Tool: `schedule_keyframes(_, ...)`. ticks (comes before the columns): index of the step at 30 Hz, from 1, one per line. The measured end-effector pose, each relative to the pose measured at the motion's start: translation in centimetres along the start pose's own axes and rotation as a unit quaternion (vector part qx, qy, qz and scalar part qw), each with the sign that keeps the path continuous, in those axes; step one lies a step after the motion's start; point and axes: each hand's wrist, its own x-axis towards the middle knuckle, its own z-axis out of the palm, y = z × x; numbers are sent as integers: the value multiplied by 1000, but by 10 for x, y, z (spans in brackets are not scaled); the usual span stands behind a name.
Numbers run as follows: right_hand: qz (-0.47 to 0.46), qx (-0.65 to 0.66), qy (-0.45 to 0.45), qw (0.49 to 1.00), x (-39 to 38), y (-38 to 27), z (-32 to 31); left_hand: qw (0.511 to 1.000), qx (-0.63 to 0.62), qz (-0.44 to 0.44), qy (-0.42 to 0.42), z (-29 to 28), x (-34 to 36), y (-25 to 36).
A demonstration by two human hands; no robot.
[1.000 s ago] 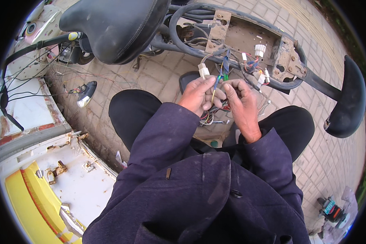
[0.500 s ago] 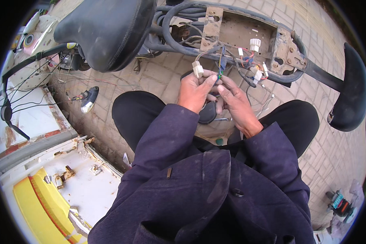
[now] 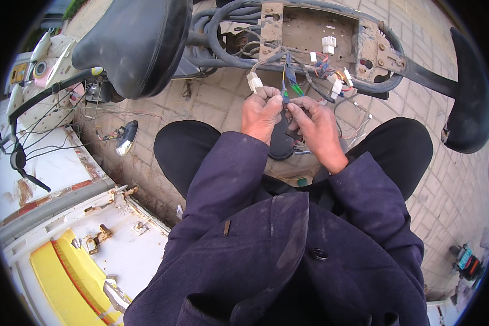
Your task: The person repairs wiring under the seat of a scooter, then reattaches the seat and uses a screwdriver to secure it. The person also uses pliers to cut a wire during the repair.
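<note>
A: Where are the wires (image 3: 286,92) sitting?

B: They hang down from the far frame (image 3: 315,32) of the upturned scooter, straight into the gap between the two hands, above the person's lap. A green bit (image 3: 297,89) shows just beyond the fingertips, and a white plug (image 3: 254,82) dangles just left of them.

A: How should this be handled well?

B: I'd judge it wants a pinch close to the ends, with little slack, so the thin strands don't twist or tug on the other plugs (image 3: 337,84) to the right. Keeping the pull gentle seems wise; the bundle up there looks crowded.

A: And the hands?

B: The left hand (image 3: 261,115) is curled shut, thumb and forefinger nipping the wires at the top of the fist. The right hand (image 3: 316,127) meets it fingertip to fingertip, also closed on the strands, with something dark under its fingers that I can't make out. Both wrists angle inward, forearms rising from the near edge in dark purple sleeves (image 3: 228,179).

A: Around them?

B: A black seat (image 3: 136,43) far left, brick paving (image 3: 223,100) below.
</note>
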Motion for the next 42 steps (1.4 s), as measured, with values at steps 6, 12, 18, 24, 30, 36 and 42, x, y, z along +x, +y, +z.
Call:
schedule_keyframes(6,-55,-92,37,994,-2,-6,-1,991,-102,-66,-64,-8,4,2)
schedule_keyframes(12,-142,-159,64,975,0,-10,0,999,20,-4,-27,3,-9,9)
schedule_keyframes(18,-100,-125,49,986,-3,-13,1,997,-70,39,-21,8,-16,-4)
schedule_keyframes(24,-160,-188,32,969,-3,-12,-2,995,-82,47,-22,3,-18,-5)
schedule_keyframes(30,-129,-167,4,978,-3,-11,-3,995,-56,73,-29,5,-21,-5)
schedule_keyframes(36,-87,-112,-13,990,-4,-15,-7,997,8,71,-31,9,-24,2)
schedule_keyframes(42,-119,-172,-5,978,-6,-12,-1,994,97,-39,-35,8,-16,26)
